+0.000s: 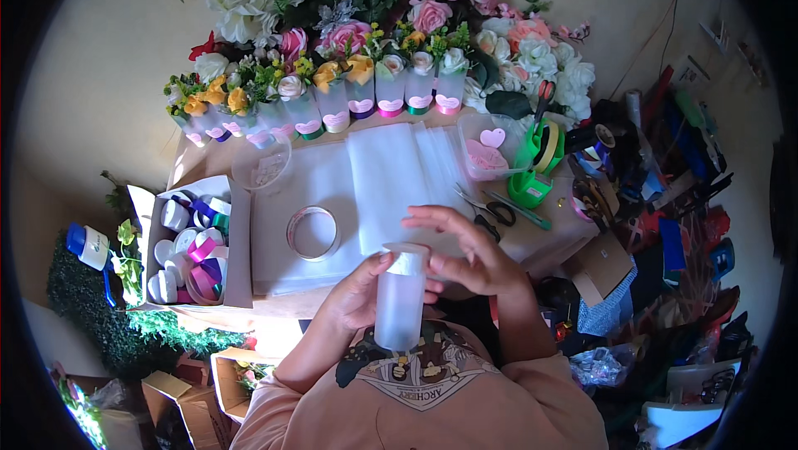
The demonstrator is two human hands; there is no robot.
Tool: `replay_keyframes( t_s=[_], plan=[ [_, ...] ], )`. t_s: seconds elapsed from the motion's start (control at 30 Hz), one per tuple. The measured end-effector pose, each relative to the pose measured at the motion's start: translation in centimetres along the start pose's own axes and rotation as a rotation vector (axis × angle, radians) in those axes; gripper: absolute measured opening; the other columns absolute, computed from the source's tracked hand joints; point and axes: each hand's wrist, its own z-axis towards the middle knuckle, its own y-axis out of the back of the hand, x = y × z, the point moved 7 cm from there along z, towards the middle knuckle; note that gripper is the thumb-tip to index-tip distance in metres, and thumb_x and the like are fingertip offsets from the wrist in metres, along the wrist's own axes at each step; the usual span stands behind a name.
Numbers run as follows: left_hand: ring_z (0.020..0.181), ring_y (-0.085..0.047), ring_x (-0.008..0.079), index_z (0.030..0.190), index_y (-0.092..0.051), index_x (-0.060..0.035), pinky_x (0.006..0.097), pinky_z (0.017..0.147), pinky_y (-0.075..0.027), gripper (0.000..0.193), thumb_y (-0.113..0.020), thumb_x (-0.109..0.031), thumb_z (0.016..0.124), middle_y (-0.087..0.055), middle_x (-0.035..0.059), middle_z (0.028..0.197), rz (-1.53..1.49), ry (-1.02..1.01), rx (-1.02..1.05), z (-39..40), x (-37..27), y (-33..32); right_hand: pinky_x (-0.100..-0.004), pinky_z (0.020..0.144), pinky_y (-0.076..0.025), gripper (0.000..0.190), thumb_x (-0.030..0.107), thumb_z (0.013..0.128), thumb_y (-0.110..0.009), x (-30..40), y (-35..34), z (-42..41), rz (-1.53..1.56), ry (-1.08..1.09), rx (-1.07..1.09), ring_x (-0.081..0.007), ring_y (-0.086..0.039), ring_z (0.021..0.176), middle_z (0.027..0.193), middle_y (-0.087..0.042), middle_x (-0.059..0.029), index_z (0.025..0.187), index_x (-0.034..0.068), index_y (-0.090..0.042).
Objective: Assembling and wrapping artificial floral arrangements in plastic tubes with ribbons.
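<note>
A frosted translucent cylinder (399,313) with a white band at its upper end stands close in front of my chest. My left hand (360,291) holds it from the left side, thumb near the white band. My right hand (467,257) is at the cylinder's right, its fingers spread and partly behind it; whether they touch it is unclear. Beyond the hands lie translucent sheets (386,176) on the table. A roll of clear tape (313,233) rests on the sheets to the left. Scissors with black handles (499,212) and a green-ended cutter (530,214) lie to the right.
A box of ribbon spools (239,263) stands at the left. Along the back are frosted cylinders with artificial flowers (389,88). A round plastic tub (283,169), a square tub with pink heart tags (464,151) and a green tape dispenser (530,191) stand on the table.
</note>
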Motion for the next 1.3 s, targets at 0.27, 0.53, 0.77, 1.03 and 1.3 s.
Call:
replay_keyframes(
  t_s=[0.27,0.53,0.77,1.03,1.3],
  plan=[
    [0.099,-0.054,0.0290,0.119,-0.037,-0.0091,0.0444,0.084,-0.046,0.050,-0.063,-0.028,0.081,-0.052,0.0149,0.111,-0.012,-0.262,-0.224,-0.8,-2.5,1.3,-0.0328,0.077,-0.044,0.020,0.009,0.079,-0.060,-1.4,8.7,-5.1,-0.812,-0.271,-0.571,-0.0230,-0.058,0.084,0.089,-0.060,-0.0115,0.097,0.002,-0.059],
    [0.106,-0.051,0.0245,0.123,-0.034,-0.0044,0.0396,0.090,-0.040,0.061,-0.068,-0.023,0.075,-0.051,0.0117,0.109,0.511,-0.468,-0.331,-1.6,-3.7,0.0,-0.0369,0.079,-0.042,0.029,0.013,0.070,-0.068,-2.5,8.3,-5.7,-1.109,-0.334,-0.465,-0.0293,-0.053,0.089,0.089,-0.059,-0.0135,0.094,0.001,-0.058],
    [0.099,-0.045,0.0107,0.118,-0.035,-0.0051,0.0267,0.086,-0.036,0.055,-0.069,-0.008,0.076,-0.048,0.0028,0.103,0.600,-0.525,-0.331,-2.2,-4.0,-0.9,-0.0367,0.075,-0.041,0.024,0.013,0.067,-0.069,-3.3,8.9,-5.7,-1.070,-0.403,-0.500,-0.0276,-0.052,0.083,0.080,-0.057,-0.0113,0.086,0.002,-0.059],
    [0.098,-0.056,0.0181,0.114,-0.038,-0.0041,0.0324,0.084,-0.044,0.059,-0.075,-0.011,0.068,-0.055,0.0070,0.099,0.655,-0.568,-0.373,-2.4,-4.3,-1.1,-0.0266,0.070,-0.043,0.024,0.006,0.075,-0.064,-2.4,8.0,-5.6,-0.464,-0.428,-0.449,-0.0141,-0.056,0.082,0.080,-0.058,-0.0053,0.097,0.000,-0.055],
    [0.103,-0.052,0.0171,0.115,-0.042,-0.0020,0.0308,0.090,-0.040,0.065,-0.079,-0.006,0.062,-0.051,0.0070,0.106,0.841,-0.703,-0.411,-3.3,-4.9,-1.7,-0.0192,0.072,-0.041,0.025,0.003,0.077,-0.063,-0.7,4.5,-3.8,0.061,-0.311,-0.214,-0.0068,-0.051,0.083,0.095,-0.055,-0.0045,0.098,-0.004,-0.051]
  ],
)
